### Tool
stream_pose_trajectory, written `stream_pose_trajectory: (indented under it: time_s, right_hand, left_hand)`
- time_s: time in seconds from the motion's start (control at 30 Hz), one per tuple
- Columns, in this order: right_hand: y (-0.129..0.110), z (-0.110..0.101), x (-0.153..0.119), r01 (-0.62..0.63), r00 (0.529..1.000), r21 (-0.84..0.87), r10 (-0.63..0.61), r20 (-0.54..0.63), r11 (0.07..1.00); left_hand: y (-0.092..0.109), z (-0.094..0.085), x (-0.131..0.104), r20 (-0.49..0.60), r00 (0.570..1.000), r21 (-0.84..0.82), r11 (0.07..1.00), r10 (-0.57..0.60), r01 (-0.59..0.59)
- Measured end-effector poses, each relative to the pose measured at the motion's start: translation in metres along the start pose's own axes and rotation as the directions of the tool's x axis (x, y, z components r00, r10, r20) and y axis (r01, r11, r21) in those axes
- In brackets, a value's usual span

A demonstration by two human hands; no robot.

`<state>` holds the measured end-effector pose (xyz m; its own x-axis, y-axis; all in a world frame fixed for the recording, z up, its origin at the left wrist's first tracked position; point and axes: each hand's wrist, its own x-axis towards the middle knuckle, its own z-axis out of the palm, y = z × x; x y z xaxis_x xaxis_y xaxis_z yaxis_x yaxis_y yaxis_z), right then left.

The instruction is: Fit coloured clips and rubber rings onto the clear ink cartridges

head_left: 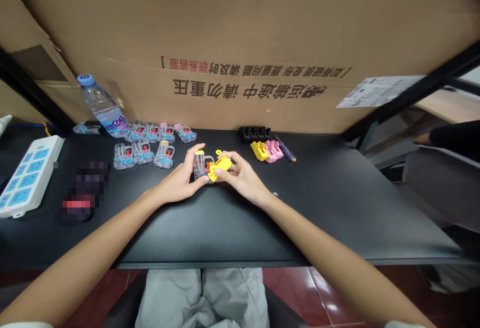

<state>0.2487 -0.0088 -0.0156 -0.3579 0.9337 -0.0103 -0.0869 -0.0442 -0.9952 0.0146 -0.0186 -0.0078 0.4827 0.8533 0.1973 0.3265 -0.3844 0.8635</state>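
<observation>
My left hand [182, 174] grips a clear plastic case [200, 164] with a yellow top and red and blue parts inside, held just above the black table. Against that case's right side, my right hand [243, 174] holds a yellow plastic piece [221, 165] between thumb and fingers. A small yellow ring [219, 152] shows just behind the piece. Several similar clear cases [142, 151] lie in two rows to the left. Right of my hands are yellow slotted parts [259, 151], pink slotted parts [274, 151] and a black slotted strip [255, 134].
A water bottle [103, 107] leans by the cardboard wall [240, 28]. At the left lie a white power strip [32, 173] and a blurred dark object [85, 188]. A dark screwdriver-like tool [285, 149] lies beside the pink parts. Another person's arm [446, 135] shows at far right.
</observation>
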Motion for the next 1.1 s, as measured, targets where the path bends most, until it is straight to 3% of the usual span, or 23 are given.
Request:
stream_pose_trajectory:
  time_s: [0.1,0.2,0.37,0.5,0.8,1.1]
  right_hand:
    - [-0.001,-0.001,0.000,0.027,0.999,-0.029,-0.028,-0.035,0.999]
    - [-0.005,-0.001,0.000,0.061,0.998,-0.080,-0.061,0.009,0.995]
    - [-0.012,0.001,-0.001,0.136,0.991,-0.148,-0.133,0.024,0.980]
    - [-0.017,-0.002,-0.002,0.113,0.993,-0.211,-0.102,0.066,0.971]
    - [-0.020,-0.015,0.000,0.082,0.984,-0.145,-0.057,0.170,0.986]
    - [-0.021,-0.021,-0.001,0.037,0.969,-0.199,0.014,0.246,0.979]
  left_hand:
    - [-0.001,0.004,0.002,-0.047,0.999,-0.172,0.985,0.012,-0.020]
    - [-0.001,0.006,0.003,-0.051,0.999,-0.273,0.962,-0.004,-0.010]
    - [-0.003,0.008,0.004,-0.050,0.999,-0.229,0.973,0.011,-0.022]
    - [-0.006,0.007,0.005,-0.025,1.000,-0.251,0.968,-0.017,0.010]
    - [-0.001,-0.002,0.004,0.093,0.996,-0.295,0.955,-0.014,0.041]
    - [-0.004,-0.004,0.005,0.143,0.989,-0.307,0.950,-0.020,0.063]
